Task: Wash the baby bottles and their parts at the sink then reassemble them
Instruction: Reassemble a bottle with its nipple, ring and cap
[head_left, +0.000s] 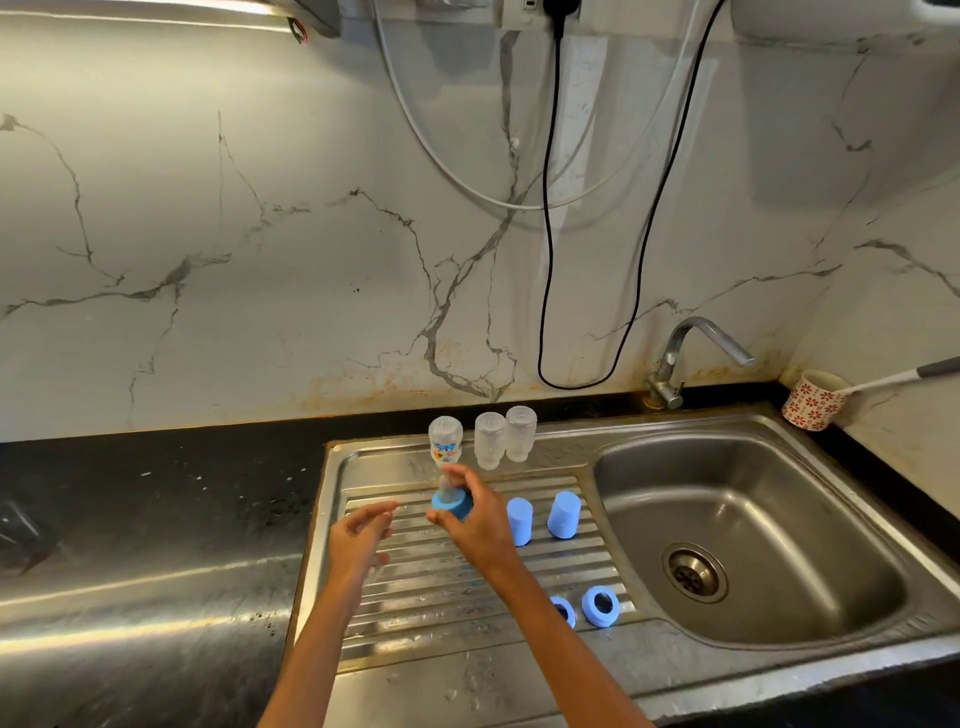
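Head view: right hand (475, 519) grips blue collar with nipple (451, 503) above the drainboard (519, 644); left hand (361, 535) loosely curled, holding nothing. Three bottles (490, 440) inverted behind, two blue caps (563, 515) and two rings (601, 605) nearby. Risk: wet collar slipping, nipple popping out.

Steel drainboard (426, 587), bottles (490, 440), blue caps (563, 514), rings (601, 606)

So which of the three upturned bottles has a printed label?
The leftmost bottle, just behind the right hand; it carries a colourful print, while the two bottles to its right are plain clear.
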